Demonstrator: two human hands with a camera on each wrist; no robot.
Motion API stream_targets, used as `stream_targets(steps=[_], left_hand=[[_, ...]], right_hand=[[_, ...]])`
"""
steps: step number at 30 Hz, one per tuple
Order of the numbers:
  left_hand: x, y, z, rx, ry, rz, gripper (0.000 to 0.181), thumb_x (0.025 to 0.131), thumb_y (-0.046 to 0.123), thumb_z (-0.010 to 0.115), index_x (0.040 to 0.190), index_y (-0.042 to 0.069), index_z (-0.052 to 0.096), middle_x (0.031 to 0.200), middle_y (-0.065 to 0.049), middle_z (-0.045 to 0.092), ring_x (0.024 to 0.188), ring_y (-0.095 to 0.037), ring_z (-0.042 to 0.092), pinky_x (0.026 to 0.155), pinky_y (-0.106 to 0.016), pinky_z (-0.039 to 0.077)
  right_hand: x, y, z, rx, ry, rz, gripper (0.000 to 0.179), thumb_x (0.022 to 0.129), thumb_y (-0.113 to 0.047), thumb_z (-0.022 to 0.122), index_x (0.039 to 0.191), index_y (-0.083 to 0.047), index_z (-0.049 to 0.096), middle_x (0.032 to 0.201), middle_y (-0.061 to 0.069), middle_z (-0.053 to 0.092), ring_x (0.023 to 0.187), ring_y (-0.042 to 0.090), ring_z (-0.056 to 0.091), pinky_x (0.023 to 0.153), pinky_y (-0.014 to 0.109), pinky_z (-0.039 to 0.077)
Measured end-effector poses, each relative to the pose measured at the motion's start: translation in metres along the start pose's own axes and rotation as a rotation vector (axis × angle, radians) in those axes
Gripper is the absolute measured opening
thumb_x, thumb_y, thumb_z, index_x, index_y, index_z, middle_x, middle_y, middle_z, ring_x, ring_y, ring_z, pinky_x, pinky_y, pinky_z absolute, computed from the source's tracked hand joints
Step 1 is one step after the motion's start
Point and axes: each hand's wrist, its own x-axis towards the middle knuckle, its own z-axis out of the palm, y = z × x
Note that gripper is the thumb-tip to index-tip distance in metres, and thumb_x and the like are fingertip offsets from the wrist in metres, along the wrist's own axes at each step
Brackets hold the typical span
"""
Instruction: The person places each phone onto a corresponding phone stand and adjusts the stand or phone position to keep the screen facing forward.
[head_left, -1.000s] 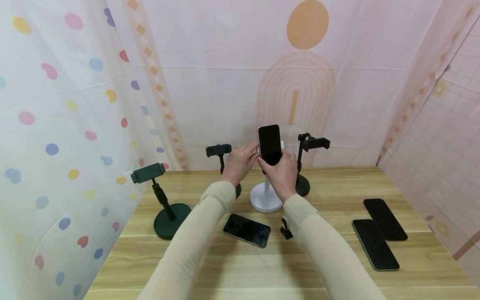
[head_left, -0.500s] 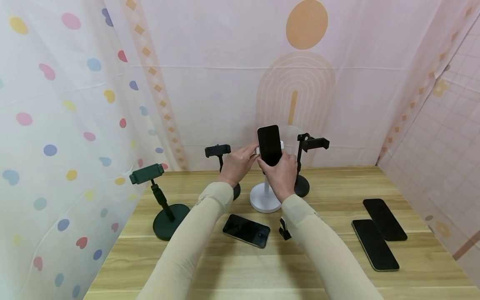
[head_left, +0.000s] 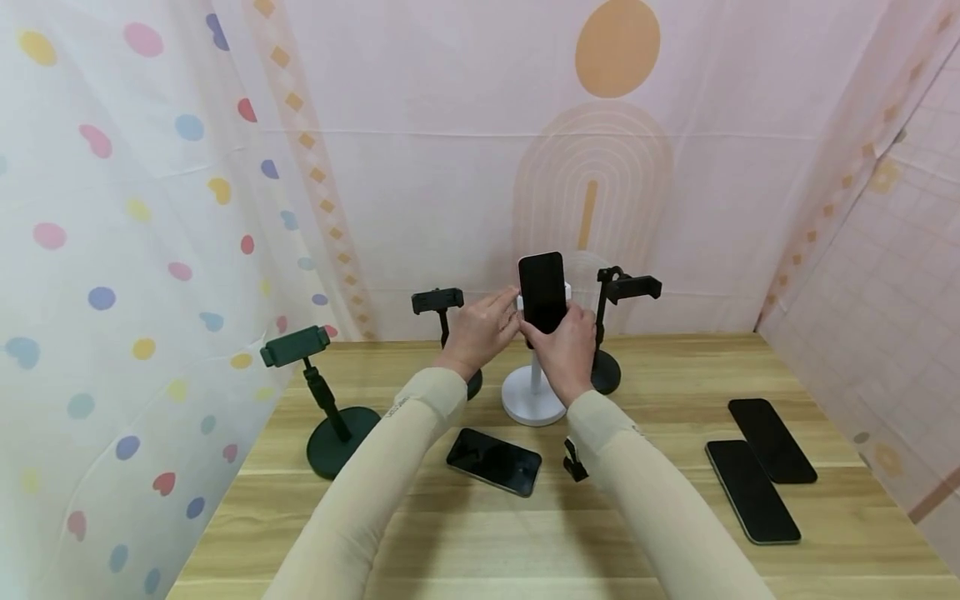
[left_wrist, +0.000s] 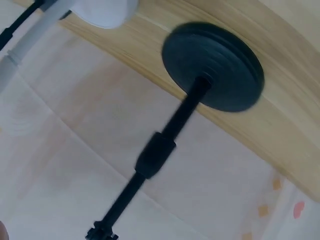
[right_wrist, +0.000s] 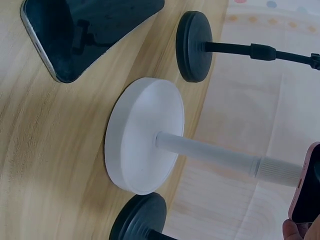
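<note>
My right hand (head_left: pixel 566 346) grips the lower part of an upright black-screened phone (head_left: pixel 542 287), thumb across its front. The phone stands in front of the white phone stand's clamp (head_left: pixel 567 291), hiding most of it. My left hand (head_left: pixel 483 327) pinches the left end of that clamp beside the phone's edge. In the right wrist view, the white stand's round base (right_wrist: pixel 145 135) sits on the table, and the phone's pinkish edge (right_wrist: pixel 300 190) shows at the right, with fingers (right_wrist: pixel 297 230) below it. Only a fingertip (left_wrist: pixel 2 232) shows in the left wrist view.
Black phone stands rise left (head_left: pixel 438 302) and right (head_left: pixel 633 287) of the white one. A dark green stand (head_left: pixel 341 442) is farther left. One phone (head_left: pixel 495 461) lies in front, two overlapping phones (head_left: pixel 753 492) at right. A small black object (head_left: pixel 575 461) lies by my right sleeve.
The phone sits slightly lower and more to the right in the head view. My left fingers have straightened a little at the clamp's end. The rest looks the same.
</note>
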Motion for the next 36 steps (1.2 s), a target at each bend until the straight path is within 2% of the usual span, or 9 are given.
stream_targets(steps=[2, 6, 8, 9, 14, 19, 22, 27, 36], left_hand=[[0.003, 0.005, -0.001, -0.093, -0.036, -0.109, 0.04, 0.094, 0.017, 0.071, 0.128, -0.004, 0.063, 0.115, -0.016, 0.07, 0.1, -0.026, 0.069, 0.082, -0.035, 0.056], [0.011, 0.014, -0.002, -0.327, -0.107, -0.408, 0.044, 0.098, 0.027, 0.064, 0.135, 0.003, 0.06, 0.104, -0.012, 0.071, 0.092, -0.022, 0.069, 0.079, -0.034, 0.055], [0.014, 0.015, -0.002, -0.41, -0.119, -0.506, 0.041, 0.099, 0.028, 0.063, 0.134, 0.006, 0.062, 0.099, -0.01, 0.071, 0.088, -0.019, 0.067, 0.076, -0.033, 0.055], [0.015, 0.015, -0.001, -0.432, -0.12, -0.53, 0.038, 0.1, 0.027, 0.062, 0.132, 0.006, 0.063, 0.097, -0.009, 0.07, 0.086, -0.018, 0.066, 0.075, -0.032, 0.054], [0.014, 0.013, 0.002, -0.452, -0.105, -0.522, 0.03, 0.1, 0.025, 0.062, 0.124, 0.007, 0.069, 0.094, -0.006, 0.069, 0.083, -0.016, 0.063, 0.073, -0.032, 0.053], [0.016, 0.013, 0.001, -0.442, -0.103, -0.52, 0.025, 0.101, 0.021, 0.059, 0.119, 0.006, 0.069, 0.101, -0.008, 0.069, 0.094, -0.02, 0.066, 0.081, -0.033, 0.054], [0.018, 0.014, 0.0, -0.445, -0.109, -0.539, 0.026, 0.102, 0.019, 0.058, 0.122, 0.004, 0.067, 0.109, -0.011, 0.067, 0.101, -0.023, 0.066, 0.085, -0.035, 0.054], [0.019, 0.013, 0.001, -0.443, -0.114, -0.559, 0.03, 0.102, 0.017, 0.058, 0.127, 0.003, 0.064, 0.114, -0.013, 0.065, 0.103, -0.025, 0.064, 0.087, -0.035, 0.053], [0.019, 0.014, 0.001, -0.388, -0.111, -0.557, 0.028, 0.102, 0.016, 0.058, 0.125, 0.001, 0.065, 0.108, -0.014, 0.066, 0.094, -0.024, 0.063, 0.081, -0.035, 0.053]], right_hand=[[0.0, 0.0, -0.001, 0.005, -0.007, -0.001, 0.084, 0.081, -0.052, 0.078, 0.133, 0.008, 0.051, 0.124, 0.024, 0.048, 0.111, 0.036, 0.049, 0.096, 0.049, 0.043], [0.001, 0.003, -0.004, 0.02, -0.039, -0.004, 0.08, 0.084, -0.05, 0.077, 0.133, 0.007, 0.05, 0.128, 0.025, 0.046, 0.115, 0.038, 0.049, 0.099, 0.051, 0.042], [0.002, 0.004, -0.006, 0.023, -0.052, -0.01, 0.079, 0.087, -0.049, 0.074, 0.135, 0.007, 0.049, 0.132, 0.027, 0.046, 0.118, 0.039, 0.049, 0.101, 0.051, 0.041], [0.004, 0.005, -0.007, 0.026, -0.057, -0.013, 0.077, 0.088, -0.049, 0.073, 0.136, 0.007, 0.048, 0.133, 0.027, 0.046, 0.119, 0.039, 0.049, 0.101, 0.051, 0.041], [0.015, 0.004, -0.019, 0.073, -0.093, -0.067, 0.067, 0.1, -0.041, 0.059, 0.144, 0.005, 0.042, 0.132, 0.027, 0.049, 0.116, 0.038, 0.053, 0.099, 0.052, 0.042], [0.026, 0.002, -0.026, 0.136, -0.169, -0.115, 0.051, 0.106, -0.03, 0.046, 0.148, -0.002, 0.042, 0.131, 0.022, 0.054, 0.116, 0.036, 0.057, 0.097, 0.051, 0.045], [0.03, 0.001, -0.028, 0.154, -0.187, -0.1, 0.042, 0.107, -0.027, 0.047, 0.143, -0.007, 0.049, 0.131, 0.019, 0.058, 0.117, 0.034, 0.059, 0.097, 0.048, 0.047], [0.031, -0.001, -0.028, 0.145, -0.182, -0.067, 0.04, 0.106, -0.027, 0.049, 0.141, -0.008, 0.053, 0.131, 0.017, 0.061, 0.117, 0.032, 0.061, 0.096, 0.046, 0.048], [0.03, -0.005, -0.027, 0.118, -0.182, -0.056, 0.04, 0.106, -0.028, 0.05, 0.139, -0.006, 0.054, 0.129, 0.017, 0.062, 0.116, 0.031, 0.061, 0.094, 0.046, 0.049]])
